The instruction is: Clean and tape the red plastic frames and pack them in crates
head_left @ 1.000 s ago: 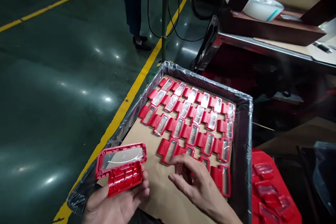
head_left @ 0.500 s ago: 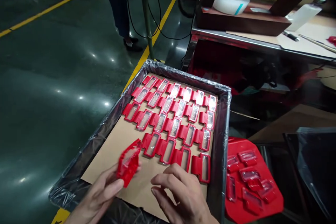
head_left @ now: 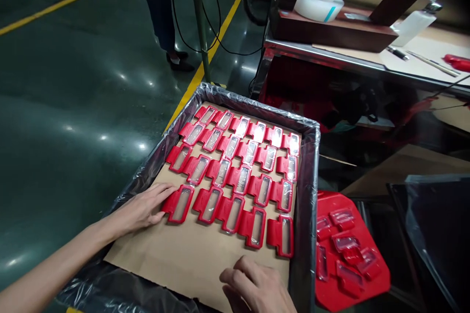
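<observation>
My left hand (head_left: 149, 204) rests low over the cardboard sheet (head_left: 176, 249), fingers and thumb at the tab end of a red plastic frame (head_left: 172, 204) with a long window. That frame lies flat at the left end of the nearest row. Several more such frames, such as one red frame (head_left: 253, 230), lie in rows on the sheet, their tabs towards the left. Over the sheet's near right part is my right hand (head_left: 253, 286), its fingers loosely bent and apart, nothing visible in them. Part of its thumb side is hidden.
A deep tray lined with dark plastic (head_left: 312, 195) surrounds the sheet. To its right, a red board (head_left: 367, 220) carries several loose red pieces. A workbench (head_left: 323, 54) with a tape roll (head_left: 318, 4) and a bottle (head_left: 414, 24) stands beyond. Another person's legs (head_left: 157, 14) show behind.
My left hand has lowered the red frame from above the sheet and laid it flat at the left of the nearest row. My right hand has drawn back slightly towards me.
</observation>
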The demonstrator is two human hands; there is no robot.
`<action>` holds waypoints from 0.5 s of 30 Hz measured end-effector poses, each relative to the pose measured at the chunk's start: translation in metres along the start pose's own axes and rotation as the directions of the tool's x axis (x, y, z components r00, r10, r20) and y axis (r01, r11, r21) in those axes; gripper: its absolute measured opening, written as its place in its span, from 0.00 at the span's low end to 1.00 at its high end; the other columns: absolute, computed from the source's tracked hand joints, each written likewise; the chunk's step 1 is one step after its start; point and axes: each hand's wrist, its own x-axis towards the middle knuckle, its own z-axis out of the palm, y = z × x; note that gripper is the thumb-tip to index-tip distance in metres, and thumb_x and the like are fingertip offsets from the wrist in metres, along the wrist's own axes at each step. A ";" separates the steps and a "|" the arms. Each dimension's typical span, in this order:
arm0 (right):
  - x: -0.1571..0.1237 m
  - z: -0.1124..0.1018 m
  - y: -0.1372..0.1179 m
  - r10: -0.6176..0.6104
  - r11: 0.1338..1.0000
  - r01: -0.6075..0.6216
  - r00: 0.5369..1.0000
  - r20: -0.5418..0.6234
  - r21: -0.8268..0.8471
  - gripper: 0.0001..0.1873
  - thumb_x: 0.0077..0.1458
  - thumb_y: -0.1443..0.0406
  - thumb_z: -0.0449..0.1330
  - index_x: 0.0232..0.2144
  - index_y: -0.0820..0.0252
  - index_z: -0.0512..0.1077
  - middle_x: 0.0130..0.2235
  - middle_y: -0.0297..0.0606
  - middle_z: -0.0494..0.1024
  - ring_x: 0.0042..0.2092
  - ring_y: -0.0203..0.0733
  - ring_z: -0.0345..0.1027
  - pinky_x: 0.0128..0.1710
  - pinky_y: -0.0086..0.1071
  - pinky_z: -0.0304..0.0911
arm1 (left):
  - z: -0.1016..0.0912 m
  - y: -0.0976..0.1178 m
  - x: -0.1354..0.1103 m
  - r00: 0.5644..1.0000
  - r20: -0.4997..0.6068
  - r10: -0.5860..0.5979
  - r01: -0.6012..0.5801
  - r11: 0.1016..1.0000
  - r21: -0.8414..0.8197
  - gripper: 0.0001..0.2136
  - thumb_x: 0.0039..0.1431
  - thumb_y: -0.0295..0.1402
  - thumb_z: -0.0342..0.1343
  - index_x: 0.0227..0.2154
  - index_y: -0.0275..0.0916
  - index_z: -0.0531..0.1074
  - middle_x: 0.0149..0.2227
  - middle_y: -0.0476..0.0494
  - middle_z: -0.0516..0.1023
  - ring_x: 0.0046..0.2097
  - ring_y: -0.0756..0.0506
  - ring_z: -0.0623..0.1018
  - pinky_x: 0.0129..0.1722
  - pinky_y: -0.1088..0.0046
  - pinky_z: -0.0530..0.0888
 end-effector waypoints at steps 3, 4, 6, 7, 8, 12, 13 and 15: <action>0.010 0.000 -0.002 -0.015 0.999 0.014 0.999 -0.046 -0.041 0.11 0.62 0.64 0.45 0.33 0.55 0.67 0.24 0.30 0.71 0.20 0.32 0.65 0.18 0.25 0.53 | -0.006 -0.001 0.008 0.999 0.044 0.031 -0.032 0.999 0.031 0.27 0.52 0.25 0.46 0.58 0.38 0.58 0.58 0.36 0.63 0.58 0.42 0.65 0.56 0.66 0.65; 0.013 0.001 -0.003 -0.021 0.999 0.019 0.999 -0.036 -0.047 0.12 0.62 0.64 0.45 0.33 0.55 0.67 0.24 0.30 0.71 0.20 0.32 0.65 0.18 0.26 0.53 | -0.008 -0.001 0.011 0.997 0.062 0.039 -0.042 0.998 0.041 0.27 0.52 0.24 0.45 0.58 0.37 0.57 0.58 0.35 0.63 0.58 0.42 0.65 0.56 0.66 0.65; 0.016 0.003 -0.004 -0.033 0.998 0.033 0.999 -0.012 -0.045 0.12 0.62 0.64 0.44 0.34 0.55 0.67 0.24 0.30 0.71 0.20 0.32 0.65 0.18 0.26 0.54 | -0.012 0.001 0.017 0.994 0.086 0.063 -0.067 0.996 0.054 0.29 0.50 0.23 0.45 0.58 0.35 0.56 0.58 0.34 0.62 0.59 0.42 0.64 0.56 0.65 0.65; 0.016 0.006 -0.004 -0.035 0.998 0.035 0.999 -0.010 -0.045 0.12 0.62 0.64 0.44 0.34 0.55 0.67 0.24 0.30 0.71 0.20 0.32 0.65 0.18 0.26 0.53 | -0.013 0.002 0.019 0.993 0.090 0.076 -0.081 0.995 0.056 0.29 0.49 0.22 0.45 0.58 0.34 0.56 0.58 0.34 0.62 0.59 0.41 0.64 0.56 0.64 0.65; 0.016 0.008 -0.005 -0.038 0.998 0.038 0.999 -0.013 -0.046 0.12 0.62 0.64 0.45 0.34 0.55 0.67 0.24 0.30 0.71 0.20 0.32 0.65 0.17 0.26 0.53 | -0.013 0.002 0.021 0.993 0.086 0.086 -0.091 0.994 0.056 0.30 0.49 0.22 0.45 0.58 0.33 0.56 0.58 0.33 0.62 0.59 0.41 0.63 0.56 0.64 0.65; 0.012 0.019 -0.004 -0.050 0.996 0.047 0.998 -0.033 -0.076 0.10 0.61 0.65 0.46 0.32 0.55 0.67 0.23 0.29 0.70 0.19 0.32 0.65 0.16 0.27 0.48 | -0.006 -0.003 0.024 0.994 0.032 0.100 -0.101 0.995 0.025 0.28 0.50 0.23 0.45 0.58 0.33 0.58 0.58 0.32 0.63 0.59 0.40 0.64 0.56 0.63 0.65; 0.010 0.021 -0.004 -0.054 0.995 0.051 0.998 -0.037 -0.082 0.10 0.60 0.65 0.47 0.32 0.55 0.67 0.22 0.29 0.70 0.19 0.32 0.64 0.15 0.27 0.47 | -0.003 -0.006 0.023 0.995 0.013 0.095 -0.096 0.995 0.010 0.28 0.51 0.24 0.45 0.58 0.34 0.58 0.58 0.33 0.63 0.59 0.40 0.64 0.57 0.63 0.65; 0.008 0.026 -0.004 -0.058 0.994 0.052 0.997 -0.058 -0.092 0.09 0.59 0.66 0.47 0.31 0.55 0.67 0.22 0.29 0.69 0.19 0.32 0.63 0.15 0.28 0.46 | 0.003 -0.014 0.020 0.996 -0.014 0.083 -0.083 0.996 -0.015 0.28 0.52 0.25 0.44 0.59 0.36 0.56 0.60 0.34 0.61 0.60 0.40 0.63 0.57 0.63 0.65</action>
